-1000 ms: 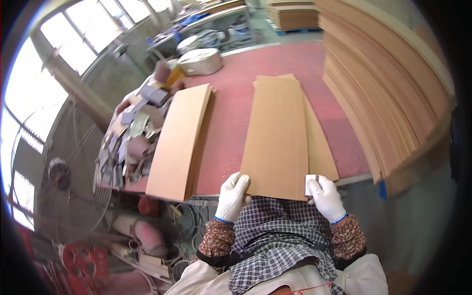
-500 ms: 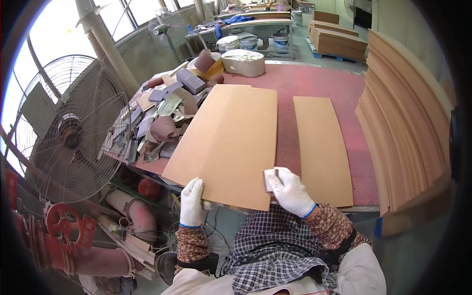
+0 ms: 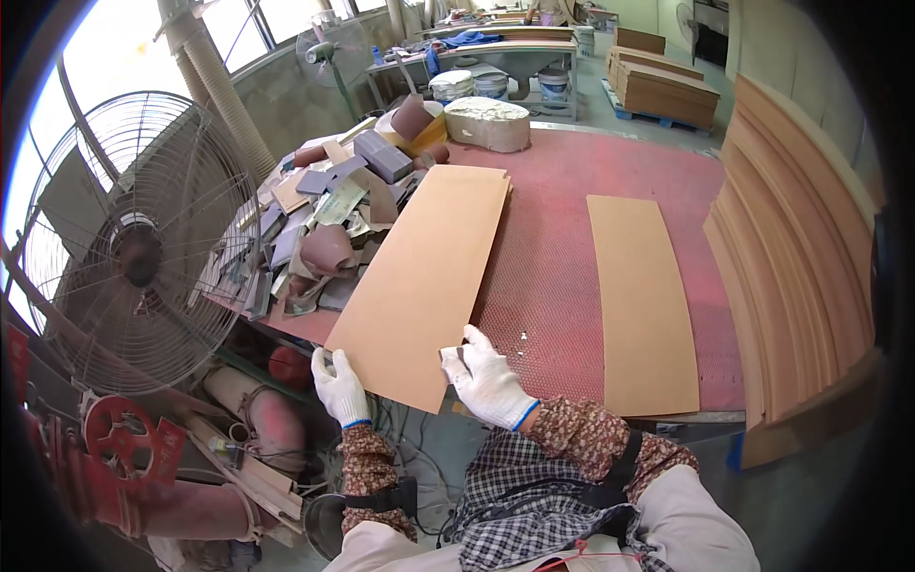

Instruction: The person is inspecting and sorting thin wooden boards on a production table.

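A tan board (image 3: 419,276) lies on top of at least one other board, whose edge shows at its far right corner. My left hand (image 3: 339,386), in a white knit glove, is at the board's near left corner, with thumb and fingers apart against the edge. My right hand (image 3: 488,381), gloved too, is closed on a small pale sanding pad (image 3: 452,357) at the board's near right edge. The fingers under the pad are partly hidden. A second tan board (image 3: 644,305), slightly curved along its right side, lies apart to the right.
A red textured table (image 3: 543,257) carries the boards. Sandpaper rolls and scraps (image 3: 334,229) are heaped on its left, beside a large caged fan (image 3: 138,248). A tall stack of boards (image 3: 791,267) stands at the right. A pale block (image 3: 488,124) sits at the far edge.
The upper board has shifted left over the one beneath, baring more red table. Both hands moved left; my left fingers have spread, and the sanding pad stays in my right hand.
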A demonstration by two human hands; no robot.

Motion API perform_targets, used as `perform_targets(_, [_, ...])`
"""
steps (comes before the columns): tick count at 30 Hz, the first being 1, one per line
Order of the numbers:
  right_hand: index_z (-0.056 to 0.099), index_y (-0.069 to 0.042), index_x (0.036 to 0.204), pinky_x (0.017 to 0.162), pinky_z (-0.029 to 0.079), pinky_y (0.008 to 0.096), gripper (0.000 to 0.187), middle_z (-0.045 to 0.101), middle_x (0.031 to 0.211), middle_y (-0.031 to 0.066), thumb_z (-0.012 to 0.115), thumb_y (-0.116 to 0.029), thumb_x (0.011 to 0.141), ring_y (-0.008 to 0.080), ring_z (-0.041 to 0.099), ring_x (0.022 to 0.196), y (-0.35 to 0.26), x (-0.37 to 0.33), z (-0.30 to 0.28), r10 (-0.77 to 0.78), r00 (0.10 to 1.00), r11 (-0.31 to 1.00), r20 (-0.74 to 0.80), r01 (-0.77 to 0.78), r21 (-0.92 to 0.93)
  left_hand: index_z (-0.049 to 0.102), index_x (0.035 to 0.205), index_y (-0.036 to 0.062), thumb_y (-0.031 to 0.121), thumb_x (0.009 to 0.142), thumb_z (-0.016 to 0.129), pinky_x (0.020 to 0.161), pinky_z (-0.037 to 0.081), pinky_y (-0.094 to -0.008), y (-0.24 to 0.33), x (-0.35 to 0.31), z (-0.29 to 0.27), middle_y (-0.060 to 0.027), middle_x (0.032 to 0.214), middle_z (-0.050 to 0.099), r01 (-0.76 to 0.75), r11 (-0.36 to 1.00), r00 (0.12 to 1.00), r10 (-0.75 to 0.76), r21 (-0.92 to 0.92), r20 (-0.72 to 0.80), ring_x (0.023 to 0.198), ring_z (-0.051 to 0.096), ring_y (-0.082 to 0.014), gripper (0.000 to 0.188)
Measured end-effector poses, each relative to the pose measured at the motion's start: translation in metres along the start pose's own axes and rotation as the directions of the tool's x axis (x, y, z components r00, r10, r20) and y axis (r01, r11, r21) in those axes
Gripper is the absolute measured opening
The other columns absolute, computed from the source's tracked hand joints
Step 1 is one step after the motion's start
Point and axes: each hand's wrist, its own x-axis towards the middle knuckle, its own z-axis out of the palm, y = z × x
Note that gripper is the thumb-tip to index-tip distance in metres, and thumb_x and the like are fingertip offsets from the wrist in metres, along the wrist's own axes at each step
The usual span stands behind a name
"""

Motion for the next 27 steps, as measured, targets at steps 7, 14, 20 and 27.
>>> perform_targets(7, [0.069,-0.007,0.130,0.106,0.053,0.0546,0.041,0.041,0.161,0.0331,0.052,-0.040,0.113,0.0507,0.066,0.120,-0.002,0.017,0.013,0.013,1.000,0.996,0.013,-0.011,-0.093,0.066,0.141,-0.0041,0.023,0.109,0.063,0.113,0.049,-0.0410,-0.015,0.034,0.010,-0.0208,0.148,0.062,-0.289,0.944,0.953,0.299,0.161,-0.042,0.131,0.063,-0.0306,0.042])
perform_targets(14, [0.072,-0.003,0.119,0.099,0.057,0.0558,0.048,0.039,0.164,0.0340,0.049,-0.045,0.113,0.0508,0.071,0.109,0.002,0.031,0.018,0.016,1.000,0.971,-0.022,-0.020,-0.237,0.073,0.126,-0.0071,0.019,0.112,0.058,0.099,0.055,-0.0314,-0.012,0.056,0.021,-0.0104,0.119,0.078,-0.156,0.980,0.981,0.168,-0.125,0.099,0.108,0.071,-0.0179,0.033])
perform_targets(20, [0.072,-0.001,0.112,0.096,0.058,0.0542,0.049,0.046,0.159,0.0354,0.050,-0.044,0.112,0.0489,0.073,0.107,-0.005,0.029,0.012,0.032,0.999,0.970,-0.007,-0.033,-0.243,0.075,0.119,-0.0064,0.019,0.112,0.059,0.087,0.057,-0.0293,-0.015,0.063,0.015,-0.0066,0.102,0.080,-0.134,0.982,0.979,0.152,-0.135,0.135,0.093,0.073,-0.0132,0.031])
perform_targets(27, [0.069,-0.002,0.117,0.087,0.058,0.0555,0.043,0.069,0.125,0.0250,0.052,-0.041,0.112,0.0461,0.072,0.098,0.016,0.014,-0.028,0.084,0.996,0.968,0.036,-0.073,-0.239,0.069,0.132,-0.0058,0.020,0.112,0.061,0.110,0.051,-0.0404,0.048,0.023,0.015,-0.0216,0.137,0.068,-0.396,0.860,0.884,0.452,0.322,-0.119,0.125,0.065,-0.0297,0.034])
